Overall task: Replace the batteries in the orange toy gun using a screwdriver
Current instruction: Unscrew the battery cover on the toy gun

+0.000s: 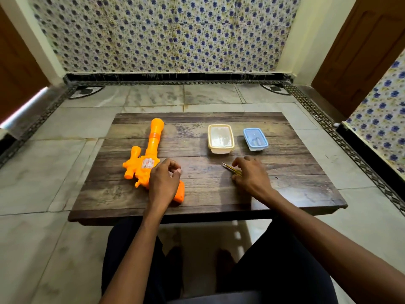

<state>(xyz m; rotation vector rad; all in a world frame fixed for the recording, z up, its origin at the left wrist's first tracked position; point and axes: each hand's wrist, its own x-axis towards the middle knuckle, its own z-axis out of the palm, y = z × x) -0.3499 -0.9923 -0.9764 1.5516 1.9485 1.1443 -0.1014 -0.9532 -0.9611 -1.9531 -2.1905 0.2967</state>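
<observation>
Orange toy gun (153, 148): lies flat on the left part of the desk (219, 194), with the barrel pointing away from the person and the grip end toward the near edge.
Left hand (164, 181): sits over the rear of the gun and hides the stretch between body and grip. Its fingers (175, 170) are loosely curled, tips past the toy's edge, gripping nothing that I can see.
Right hand (252, 175): low over the desk, right of centre, with thumb and curled fingers (237, 163) closing round the handle of the screwdriver (229, 167). Only the thin shaft and a bit of yellow handle poke out toward the gun. I cannot tell whether the tool is off the wood.
Boxes: a yellow-rimmed box (221, 148) and a blue-rimmed box (255, 147) stand side by side beyond the right hand, both lidded. The blue one holds two small cylinders (256, 141), perhaps fresh batteries, but they are too small to be sure.
Step in hand: I judge this the very start. The tool is being taken up and the battery cover is not yet opened.
Doing it well: seat the handle in the palm rather than at the fingertips, so it can be pressed down while turning. The left hand should clamp the gun flat, or roll it until the cover screw faces up. No screw shows from here.
Watch for: a thin tip slipping out of a small screw in soft plastic. Keep the shaft square to the head, and park the freed screw where it cannot roll off.
</observation>
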